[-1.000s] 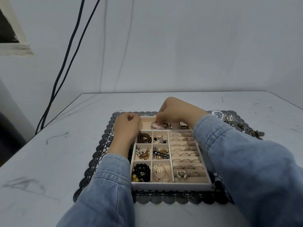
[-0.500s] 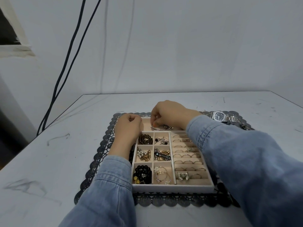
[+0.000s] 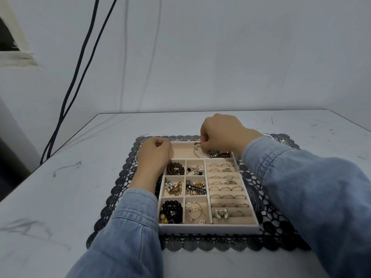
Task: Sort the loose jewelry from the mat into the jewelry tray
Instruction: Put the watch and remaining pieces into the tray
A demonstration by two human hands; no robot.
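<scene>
Sorting judged nearly complete: the jewelry tray (image 3: 208,229), set on the black lace mat (image 3: 124,189), holds beads, chains and earrings in its six small compartments and rings in the slotted rows; the right hand (image 3: 222,135) pinches a silver bangle (image 3: 198,151) in the long far compartment; the left hand (image 3: 154,155), fingers curled and visibly holding nothing, rests against the tray's left wall; a watch (image 3: 280,140) lies unsorted on the mat's far right corner.
</scene>
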